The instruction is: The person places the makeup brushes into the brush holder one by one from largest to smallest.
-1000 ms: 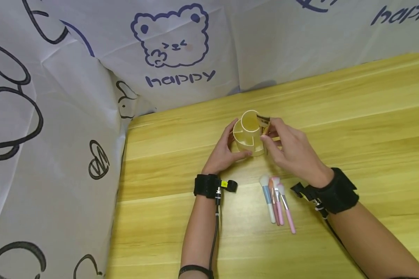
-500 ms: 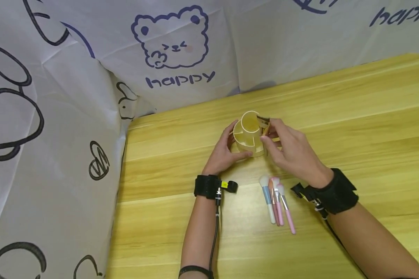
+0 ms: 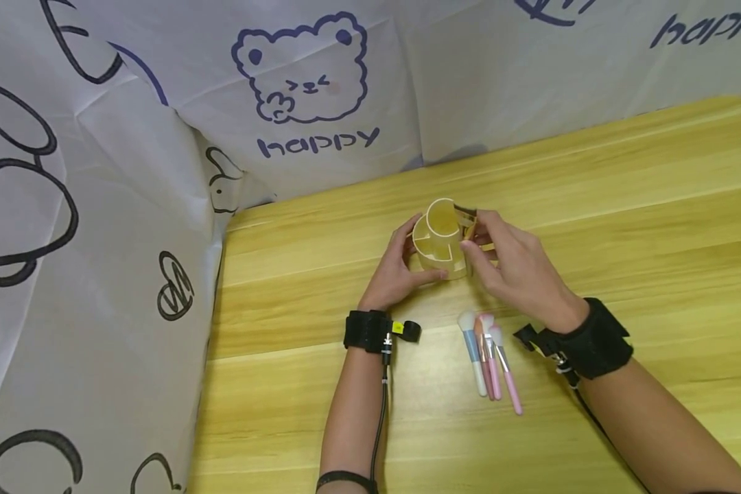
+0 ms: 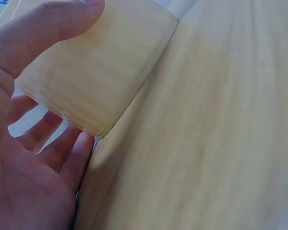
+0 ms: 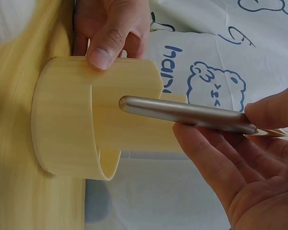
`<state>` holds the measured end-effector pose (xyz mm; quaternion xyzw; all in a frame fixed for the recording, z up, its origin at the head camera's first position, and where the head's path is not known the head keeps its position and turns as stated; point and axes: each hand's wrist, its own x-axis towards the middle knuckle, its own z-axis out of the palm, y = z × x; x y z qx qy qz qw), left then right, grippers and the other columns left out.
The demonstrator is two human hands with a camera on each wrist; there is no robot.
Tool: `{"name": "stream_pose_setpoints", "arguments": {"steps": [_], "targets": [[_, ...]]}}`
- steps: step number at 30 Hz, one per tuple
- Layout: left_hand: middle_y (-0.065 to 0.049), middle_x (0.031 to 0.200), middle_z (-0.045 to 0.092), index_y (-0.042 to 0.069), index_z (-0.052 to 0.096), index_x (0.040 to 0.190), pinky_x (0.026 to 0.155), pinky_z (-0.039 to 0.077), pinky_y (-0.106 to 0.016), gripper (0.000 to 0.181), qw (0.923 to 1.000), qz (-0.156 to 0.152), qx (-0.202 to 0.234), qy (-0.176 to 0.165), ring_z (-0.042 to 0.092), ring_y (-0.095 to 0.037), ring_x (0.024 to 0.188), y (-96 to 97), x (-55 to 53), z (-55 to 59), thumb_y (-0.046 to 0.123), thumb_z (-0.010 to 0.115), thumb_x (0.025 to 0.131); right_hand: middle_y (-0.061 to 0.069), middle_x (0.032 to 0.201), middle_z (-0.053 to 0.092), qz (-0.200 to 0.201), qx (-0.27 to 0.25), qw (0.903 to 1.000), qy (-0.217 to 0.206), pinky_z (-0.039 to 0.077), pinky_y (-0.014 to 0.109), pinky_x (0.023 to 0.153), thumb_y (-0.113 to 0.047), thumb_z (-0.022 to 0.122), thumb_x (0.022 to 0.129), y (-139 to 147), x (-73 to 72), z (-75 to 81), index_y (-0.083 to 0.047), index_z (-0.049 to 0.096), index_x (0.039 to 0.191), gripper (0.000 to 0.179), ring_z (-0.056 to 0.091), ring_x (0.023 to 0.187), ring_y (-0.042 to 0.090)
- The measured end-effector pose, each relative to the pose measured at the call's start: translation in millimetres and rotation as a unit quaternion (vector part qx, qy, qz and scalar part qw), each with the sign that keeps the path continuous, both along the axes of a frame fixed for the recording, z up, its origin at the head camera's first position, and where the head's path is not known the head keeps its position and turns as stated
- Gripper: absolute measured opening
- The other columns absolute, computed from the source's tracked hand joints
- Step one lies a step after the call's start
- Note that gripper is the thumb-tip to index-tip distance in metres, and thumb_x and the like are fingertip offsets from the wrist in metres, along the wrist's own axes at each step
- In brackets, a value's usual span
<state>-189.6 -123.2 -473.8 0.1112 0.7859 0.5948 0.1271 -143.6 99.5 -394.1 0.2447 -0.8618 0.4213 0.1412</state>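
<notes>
A cream, round divided holder with a taller tube at its back stands on the table. My left hand grips its left side, thumb on the near wall and fingers behind. In the left wrist view the thumb lies across the holder's wall. My right hand pinches a makeup brush with a silvery handle and a gold ferrule. Its dark bristles point up beside the tube. In the right wrist view, the handle's rounded end overlaps an opening in the holder.
Several makeup brushes lie side by side on the wooden table, nearer me than the holder; one is blue and white, others pink. White printed cloth hangs behind the table and along its left edge. Black straps with cables circle both wrists.
</notes>
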Motion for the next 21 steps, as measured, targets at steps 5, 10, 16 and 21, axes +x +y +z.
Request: {"name": "stream_pose_setpoints", "arguments": {"steps": [5,10,16,21], "targets": [[-0.002,0.161,0.042,0.035,0.028,0.161,0.119,0.044,-0.041,0.109,1.0000,-0.002,0.007,-0.003,0.055,-0.023,0.140,-0.3,-0.7,-0.5,0.010,0.093,0.076,0.021,0.105,0.072,-0.002,0.000,1.0000,0.002,0.065,0.041,0.075,-0.005,0.064,0.101,0.4,-0.2,0.4,0.005,0.052,0.131,0.034,0.074,0.098,0.033],[-0.002,0.164,0.039,0.025,0.023,0.165,0.122,0.040,-0.043,0.113,0.9997,-0.013,0.019,-0.005,0.051,-0.025,0.143,-0.6,-1.7,-0.5,0.008,0.091,0.076,0.021,0.106,0.071,-0.005,0.003,1.0000,0.002,0.065,0.041,0.076,-0.006,0.064,0.101,0.9,-0.7,-0.2,0.005,0.052,0.130,0.034,0.074,0.098,0.034],[-0.004,0.162,0.043,0.026,0.024,0.165,0.124,0.038,-0.045,0.109,0.9996,-0.023,0.016,0.003,0.049,-0.027,0.145,-2.5,-3.1,-1.3,0.008,0.088,0.079,0.020,0.106,0.071,-0.007,0.001,1.0000,-0.001,0.065,0.041,0.077,-0.007,0.064,0.101,0.6,-0.5,-0.5,0.005,0.052,0.129,0.033,0.074,0.098,0.034],[-0.005,0.160,0.046,0.030,0.026,0.163,0.122,0.039,-0.046,0.105,0.9996,-0.025,0.013,0.005,0.050,-0.028,0.144,-3.4,-3.3,-2.3,0.009,0.087,0.080,0.020,0.105,0.071,-0.007,0.001,1.0000,0.001,0.065,0.042,0.077,-0.006,0.064,0.101,0.0,0.2,-0.3,0.005,0.052,0.129,0.033,0.074,0.098,0.033]]}}
